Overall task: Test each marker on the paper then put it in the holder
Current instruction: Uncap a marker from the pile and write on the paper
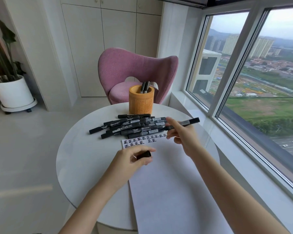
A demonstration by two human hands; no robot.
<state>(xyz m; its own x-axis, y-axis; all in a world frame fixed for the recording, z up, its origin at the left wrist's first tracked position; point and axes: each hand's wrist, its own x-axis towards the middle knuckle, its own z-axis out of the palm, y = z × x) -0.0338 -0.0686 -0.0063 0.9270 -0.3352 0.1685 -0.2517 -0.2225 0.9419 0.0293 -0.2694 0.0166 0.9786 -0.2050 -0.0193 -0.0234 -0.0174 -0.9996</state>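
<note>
Paper [167, 183] lies under both hands. Over it, the left hand [134, 160] pinches a cap [143, 155]. The right hand [181, 137] grips the marker [184, 123] crosswise above the paper's far edge, its left end nearest the cap.

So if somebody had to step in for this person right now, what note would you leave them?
Left hand pinches a black cap above the paper. Right hand holds a marker over the paper's far end.
The holder stands near the table's far edge with a few stored markers. The pile lies between holder and paper.
Done: two rows of test marks.
Left: probably test the held marker, recap it, put it in the holder, then do the pile.
</note>
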